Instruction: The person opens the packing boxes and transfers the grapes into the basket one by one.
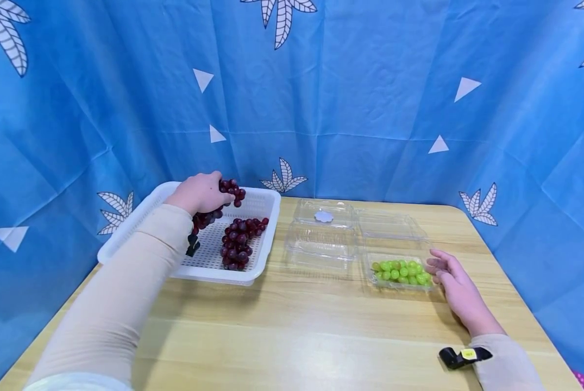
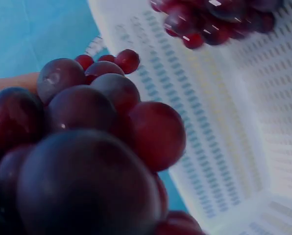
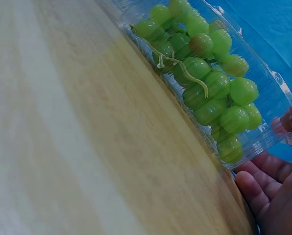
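My left hand [image 1: 201, 193] grips a bunch of dark red grapes [image 1: 232, 190] above the white basket [image 1: 271, 233]. In the left wrist view those held grapes [image 2: 94, 112] fill the near side and hide most of the hand. Another dark red bunch [image 1: 238, 247] lies on the basket floor. Over on the right, my right hand [image 1: 455, 288] rests with loosely bent fingers at the end wall of a clear plastic box [image 1: 370, 274]. Green grapes [image 3: 205, 83] lie inside that box, their pale stem showing through its wall.
Between basket and grape box stands a second clear plastic box [image 1: 321, 241] with its lid raised, a white round label [image 1: 323, 216] on it. The first box's lid [image 1: 391, 224] is folded back. A blue curtain [image 1: 370, 98] encloses the wooden table [image 1: 292, 336].
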`<state>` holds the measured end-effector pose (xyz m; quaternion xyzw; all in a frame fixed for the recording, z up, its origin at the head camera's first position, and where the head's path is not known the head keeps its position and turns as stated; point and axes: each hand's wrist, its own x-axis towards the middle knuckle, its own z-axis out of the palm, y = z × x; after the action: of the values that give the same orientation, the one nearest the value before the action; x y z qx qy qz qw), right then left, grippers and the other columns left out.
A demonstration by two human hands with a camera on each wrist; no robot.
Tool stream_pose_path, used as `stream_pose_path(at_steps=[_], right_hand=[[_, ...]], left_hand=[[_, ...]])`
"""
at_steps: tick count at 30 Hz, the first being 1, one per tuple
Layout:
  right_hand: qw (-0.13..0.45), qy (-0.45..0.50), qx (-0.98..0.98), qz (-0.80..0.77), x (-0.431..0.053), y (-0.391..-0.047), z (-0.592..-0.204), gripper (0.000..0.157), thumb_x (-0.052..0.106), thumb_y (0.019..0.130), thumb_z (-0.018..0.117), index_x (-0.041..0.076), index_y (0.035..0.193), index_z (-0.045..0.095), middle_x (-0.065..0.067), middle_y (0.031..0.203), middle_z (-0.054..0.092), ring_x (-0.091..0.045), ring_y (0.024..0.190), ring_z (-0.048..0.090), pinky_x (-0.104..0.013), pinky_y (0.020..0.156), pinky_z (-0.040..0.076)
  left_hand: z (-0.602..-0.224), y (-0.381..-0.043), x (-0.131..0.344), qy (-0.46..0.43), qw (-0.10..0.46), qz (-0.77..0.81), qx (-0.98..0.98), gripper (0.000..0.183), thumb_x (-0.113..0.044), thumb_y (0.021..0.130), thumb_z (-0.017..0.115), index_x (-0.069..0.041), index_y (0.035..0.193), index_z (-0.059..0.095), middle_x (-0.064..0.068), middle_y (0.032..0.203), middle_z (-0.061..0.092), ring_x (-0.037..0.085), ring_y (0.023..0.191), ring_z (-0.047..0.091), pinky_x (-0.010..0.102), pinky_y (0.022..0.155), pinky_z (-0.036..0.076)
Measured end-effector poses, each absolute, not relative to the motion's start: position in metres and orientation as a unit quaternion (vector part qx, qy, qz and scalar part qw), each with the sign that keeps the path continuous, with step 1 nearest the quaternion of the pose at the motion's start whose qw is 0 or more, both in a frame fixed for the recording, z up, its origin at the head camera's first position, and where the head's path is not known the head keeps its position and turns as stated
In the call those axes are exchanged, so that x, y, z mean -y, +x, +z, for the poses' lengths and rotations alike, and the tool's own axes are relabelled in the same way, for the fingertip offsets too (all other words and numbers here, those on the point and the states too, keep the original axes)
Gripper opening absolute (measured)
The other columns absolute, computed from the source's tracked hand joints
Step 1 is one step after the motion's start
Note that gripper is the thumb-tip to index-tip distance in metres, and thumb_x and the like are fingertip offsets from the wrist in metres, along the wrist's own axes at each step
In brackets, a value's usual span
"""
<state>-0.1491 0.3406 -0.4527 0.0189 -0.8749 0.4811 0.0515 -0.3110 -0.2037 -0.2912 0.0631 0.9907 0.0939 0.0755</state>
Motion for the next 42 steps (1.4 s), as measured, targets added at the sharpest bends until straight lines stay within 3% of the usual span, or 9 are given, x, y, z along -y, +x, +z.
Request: stream_pose_path(at_steps=[5, 9, 13, 19, 27, 31, 35, 42], right_hand=[[0.053, 0.03, 0.878, 0.474, -0.343, -0.149, -0.455, 0.049, 0.006, 0.098, 0.024, 0.007, 0.147, 0.022, -0.022, 0.133, 0.042, -0.039, 0.119, 0.046, -0.011, 0.083, 0.041], [0.053, 0.029, 0.881, 0.469, -0.343, -0.149, -0.456, 0.049, 0.006, 0.098, 0.025, 0.008, 0.148, 0.022, -0.02, 0.134, 0.043, -0.039, 0.119, 0.046, -0.01, 0.083, 0.04], [0.05, 0.025, 0.877, 0.477, -0.343, -0.15, -0.456, 0.049, 0.006, 0.098, 0.026, 0.009, 0.147, 0.023, -0.021, 0.134, 0.043, -0.038, 0.119, 0.046, -0.011, 0.083, 0.041], [0.049, 0.024, 0.88, 0.473, -0.343, -0.151, -0.457, 0.05, 0.007, 0.098, 0.026, 0.01, 0.148, 0.023, -0.02, 0.134, 0.043, -0.036, 0.119, 0.047, -0.01, 0.084, 0.04], [0.049, 0.029, 0.878, 0.475, -0.344, -0.151, -0.456, 0.05, 0.006, 0.098, 0.025, 0.009, 0.148, 0.022, -0.021, 0.134, 0.042, -0.036, 0.119, 0.046, -0.013, 0.084, 0.042], [0.049, 0.024, 0.878, 0.476, -0.343, -0.151, -0.457, 0.051, 0.005, 0.097, 0.026, 0.008, 0.148, 0.022, -0.02, 0.134, 0.042, -0.038, 0.119, 0.045, -0.015, 0.084, 0.043], [0.048, 0.022, 0.88, 0.472, -0.342, -0.151, -0.457, 0.05, 0.006, 0.097, 0.025, 0.008, 0.148, 0.022, -0.02, 0.133, 0.043, -0.038, 0.119, 0.046, -0.014, 0.084, 0.043], [0.048, 0.026, 0.875, 0.482, -0.341, -0.151, -0.454, 0.05, 0.004, 0.098, 0.026, 0.007, 0.148, 0.022, -0.021, 0.133, 0.042, -0.038, 0.119, 0.045, -0.014, 0.084, 0.043]], left_hand=[[-0.302, -0.313, 0.216, 0.041, 0.112, 0.093, -0.988, 0.075, -0.043, 0.088, 0.059, 0.002, 0.141, 0.03, 0.03, 0.134, 0.041, 0.046, 0.118, 0.042, 0.063, 0.092, 0.037], [-0.312, -0.315, 0.224, 0.034, 0.14, 0.095, -0.985, 0.061, -0.041, 0.086, 0.06, 0.002, 0.127, 0.046, 0.025, 0.119, 0.053, 0.037, 0.099, 0.052, 0.053, 0.082, 0.045], [-0.325, -0.319, 0.233, 0.008, 0.171, 0.124, -0.978, 0.052, -0.042, 0.086, 0.061, -0.001, 0.117, 0.055, 0.018, 0.107, 0.056, 0.031, 0.091, 0.052, 0.046, 0.076, 0.045], [-0.346, -0.324, 0.247, -0.009, 0.219, 0.15, -0.964, 0.055, -0.043, 0.086, 0.06, 0.003, 0.116, 0.055, 0.019, 0.106, 0.054, 0.032, 0.097, 0.05, 0.048, 0.087, 0.041], [-0.359, -0.328, 0.257, 0.001, 0.269, 0.115, -0.956, 0.079, -0.059, 0.084, 0.054, 0.007, 0.127, 0.048, 0.027, 0.123, 0.049, 0.04, 0.113, 0.046, 0.055, 0.098, 0.034], [-0.36, -0.329, 0.256, -0.007, 0.272, 0.13, -0.953, 0.087, -0.064, 0.084, 0.05, 0.007, 0.133, 0.043, 0.031, 0.132, 0.04, 0.045, 0.122, 0.038, 0.056, 0.102, 0.029], [-0.363, -0.333, 0.257, 0.016, 0.277, 0.128, -0.952, 0.085, -0.062, 0.087, 0.046, 0.009, 0.135, 0.04, 0.033, 0.137, 0.036, 0.047, 0.127, 0.032, 0.055, 0.105, 0.026], [-0.368, -0.334, 0.257, 0.043, 0.25, 0.125, -0.959, 0.074, -0.053, 0.088, 0.052, 0.008, 0.13, 0.046, 0.029, 0.129, 0.046, 0.044, 0.122, 0.04, 0.055, 0.102, 0.03]])
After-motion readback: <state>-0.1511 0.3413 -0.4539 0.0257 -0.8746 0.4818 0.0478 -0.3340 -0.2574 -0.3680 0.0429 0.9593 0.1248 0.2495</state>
